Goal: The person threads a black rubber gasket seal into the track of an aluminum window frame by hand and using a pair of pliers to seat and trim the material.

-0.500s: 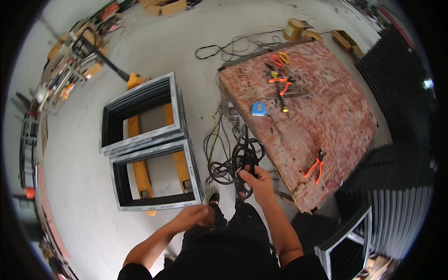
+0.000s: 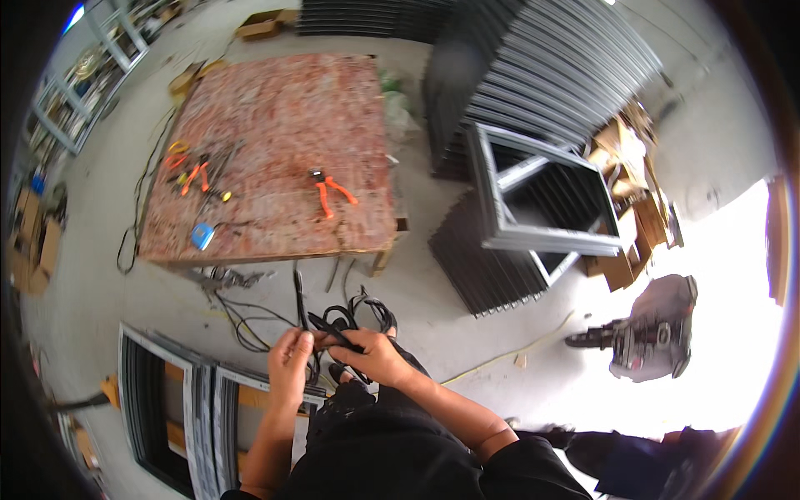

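Note:
A coil of flexible black strip, perhaps rubber, hangs in loose loops (image 2: 379, 310) before my legs, beside the near edge of the worktable. My left hand (image 2: 289, 360) pinches one length of it, and a section stands up above the thumb. Just to the right, my right hand (image 2: 373, 357) closes round several strands that run out between thumb and fingers. The two hands are close together, and the strip passes between them. Part of the coil is hidden behind my hands.
On the red mottled worktable (image 2: 283, 108) lie orange-handled pliers (image 2: 333, 193), a blue tape measure (image 2: 202, 236) and more hand tools. Grey rectangular frames (image 2: 208, 417) are stacked at lower left, others (image 2: 533, 192) at right. Cables (image 2: 242, 321) trail on the floor; a scooter (image 2: 654, 333) stands at right.
My view and body have turned right. The left hand, free and blurred before, has come up and taken hold of the black strip beside the right hand, which still holds the coil.

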The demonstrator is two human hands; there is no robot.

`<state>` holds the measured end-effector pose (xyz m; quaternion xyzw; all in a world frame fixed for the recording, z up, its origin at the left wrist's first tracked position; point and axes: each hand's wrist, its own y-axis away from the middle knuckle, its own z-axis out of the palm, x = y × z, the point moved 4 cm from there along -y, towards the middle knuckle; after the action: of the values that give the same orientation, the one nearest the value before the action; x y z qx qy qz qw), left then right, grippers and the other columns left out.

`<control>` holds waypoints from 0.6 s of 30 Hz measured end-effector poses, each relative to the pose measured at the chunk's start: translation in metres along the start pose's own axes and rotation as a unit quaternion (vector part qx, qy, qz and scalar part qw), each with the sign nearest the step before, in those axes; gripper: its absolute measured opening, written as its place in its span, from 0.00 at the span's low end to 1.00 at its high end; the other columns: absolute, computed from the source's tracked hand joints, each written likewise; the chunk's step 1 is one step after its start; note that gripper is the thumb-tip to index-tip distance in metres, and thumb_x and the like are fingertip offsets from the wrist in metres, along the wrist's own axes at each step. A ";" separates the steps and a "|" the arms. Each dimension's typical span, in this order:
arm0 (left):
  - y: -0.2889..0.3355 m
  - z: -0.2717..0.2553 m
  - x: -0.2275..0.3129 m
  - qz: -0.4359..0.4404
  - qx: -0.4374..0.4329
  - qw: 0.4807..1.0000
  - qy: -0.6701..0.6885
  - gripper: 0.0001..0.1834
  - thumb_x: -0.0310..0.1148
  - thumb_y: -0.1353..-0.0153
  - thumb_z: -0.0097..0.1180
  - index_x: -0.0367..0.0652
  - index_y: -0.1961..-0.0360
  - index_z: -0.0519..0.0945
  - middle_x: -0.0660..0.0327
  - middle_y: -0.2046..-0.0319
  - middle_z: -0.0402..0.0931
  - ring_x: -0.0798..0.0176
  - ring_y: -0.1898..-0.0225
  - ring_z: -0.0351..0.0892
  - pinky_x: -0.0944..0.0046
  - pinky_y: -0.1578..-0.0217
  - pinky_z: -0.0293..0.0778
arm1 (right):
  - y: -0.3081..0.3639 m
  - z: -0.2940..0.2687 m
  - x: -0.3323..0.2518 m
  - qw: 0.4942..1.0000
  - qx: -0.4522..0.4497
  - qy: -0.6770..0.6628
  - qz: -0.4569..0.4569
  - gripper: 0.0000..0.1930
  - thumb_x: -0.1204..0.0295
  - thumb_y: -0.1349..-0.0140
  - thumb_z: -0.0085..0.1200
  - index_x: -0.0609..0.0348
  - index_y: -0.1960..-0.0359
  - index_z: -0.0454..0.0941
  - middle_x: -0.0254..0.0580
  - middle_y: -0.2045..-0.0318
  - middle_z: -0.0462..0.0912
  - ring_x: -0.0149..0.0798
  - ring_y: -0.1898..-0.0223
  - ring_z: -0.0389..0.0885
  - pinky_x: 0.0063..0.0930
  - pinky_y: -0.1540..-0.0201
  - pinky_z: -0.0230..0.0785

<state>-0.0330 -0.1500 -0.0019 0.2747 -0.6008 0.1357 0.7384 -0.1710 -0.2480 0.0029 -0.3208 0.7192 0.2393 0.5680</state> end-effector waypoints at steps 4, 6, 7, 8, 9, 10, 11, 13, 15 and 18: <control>-0.014 0.044 0.057 0.058 -0.039 0.990 0.124 0.12 0.39 0.31 0.49 0.41 0.63 0.73 0.63 0.77 0.74 0.67 0.77 0.71 0.69 0.74 0.69 | 0.042 -0.074 0.033 0.982 0.152 0.061 0.099 0.15 0.63 0.41 0.59 0.61 0.58 0.80 0.53 0.70 0.79 0.53 0.67 0.79 0.36 0.63 0.70; -0.010 0.052 0.090 0.052 -0.032 0.985 0.159 0.12 0.41 0.30 0.47 0.43 0.62 0.72 0.66 0.81 0.68 0.72 0.84 0.62 0.71 0.83 0.60 | 0.070 -0.116 0.047 0.957 0.226 0.148 0.105 0.17 0.63 0.42 0.61 0.62 0.57 0.79 0.51 0.70 0.80 0.52 0.66 0.79 0.36 0.63 0.71; -0.015 0.057 0.104 0.076 -0.076 0.979 0.176 0.12 0.41 0.30 0.46 0.43 0.62 0.72 0.68 0.82 0.66 0.74 0.85 0.58 0.71 0.84 0.57 | 0.079 -0.144 0.053 0.946 0.270 0.117 0.138 0.17 0.64 0.43 0.61 0.62 0.56 0.79 0.51 0.68 0.80 0.51 0.65 0.80 0.36 0.62 0.72; -0.018 0.065 0.117 0.099 -0.119 0.969 0.192 0.12 0.42 0.29 0.44 0.44 0.61 0.72 0.69 0.83 0.64 0.76 0.86 0.55 0.72 0.85 0.53 | 0.089 -0.170 0.062 0.931 0.311 0.085 0.170 0.17 0.64 0.43 0.61 0.63 0.56 0.79 0.52 0.66 0.81 0.49 0.65 0.82 0.35 0.62 0.74; -0.016 0.080 0.130 0.099 -0.099 0.966 0.219 0.13 0.41 0.29 0.43 0.43 0.61 0.72 0.70 0.83 0.61 0.78 0.86 0.52 0.74 0.85 0.50 | 0.103 -0.196 0.078 0.909 0.362 0.130 0.158 0.18 0.65 0.43 0.61 0.64 0.55 0.78 0.52 0.62 0.80 0.46 0.65 0.83 0.34 0.62 0.75; -0.016 0.098 0.146 0.127 -0.145 0.953 0.233 0.13 0.40 0.28 0.41 0.41 0.60 0.71 0.70 0.83 0.60 0.77 0.86 0.51 0.74 0.85 0.50 | 0.112 -0.222 0.099 0.885 0.411 0.170 0.142 0.18 0.66 0.43 0.61 0.64 0.54 0.77 0.53 0.59 0.79 0.44 0.65 0.84 0.33 0.62 0.76; -0.015 0.117 0.155 0.148 -0.185 0.941 0.240 0.14 0.40 0.28 0.41 0.40 0.60 0.71 0.69 0.83 0.60 0.77 0.86 0.50 0.74 0.85 0.49 | 0.120 -0.246 0.123 0.883 0.404 0.197 0.137 0.18 0.67 0.43 0.61 0.64 0.54 0.77 0.54 0.56 0.78 0.42 0.65 0.84 0.32 0.61 0.77; -0.002 0.168 0.174 0.157 -0.259 0.916 0.263 0.14 0.39 0.27 0.39 0.39 0.60 0.70 0.69 0.83 0.59 0.77 0.86 0.50 0.74 0.86 0.49 | 0.141 -0.276 0.131 0.895 0.401 0.117 0.156 0.19 0.69 0.44 0.62 0.64 0.52 0.77 0.52 0.53 0.77 0.41 0.61 0.84 0.30 0.59 0.77; 0.007 0.234 0.191 0.161 -0.333 0.886 0.278 0.13 0.38 0.27 0.38 0.39 0.59 0.69 0.69 0.83 0.59 0.77 0.86 0.50 0.74 0.86 0.48 | 0.145 -0.294 0.108 0.923 0.346 0.085 0.143 0.21 0.70 0.46 0.63 0.62 0.50 0.76 0.50 0.52 0.76 0.42 0.56 0.81 0.29 0.57 0.76; 0.013 0.323 0.196 0.138 -0.377 0.872 0.282 0.14 0.38 0.27 0.39 0.37 0.57 0.69 0.70 0.83 0.60 0.77 0.85 0.51 0.74 0.85 0.50 | 0.125 -0.284 0.088 0.970 0.213 0.119 0.017 0.28 0.69 0.48 0.64 0.58 0.44 0.72 0.50 0.51 0.75 0.46 0.52 0.78 0.34 0.53 0.74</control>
<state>-0.2551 -0.3491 0.2309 -0.1599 -0.4046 0.0714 0.8976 -0.4643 -0.3811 -0.0167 -0.2067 0.8213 0.0502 0.5294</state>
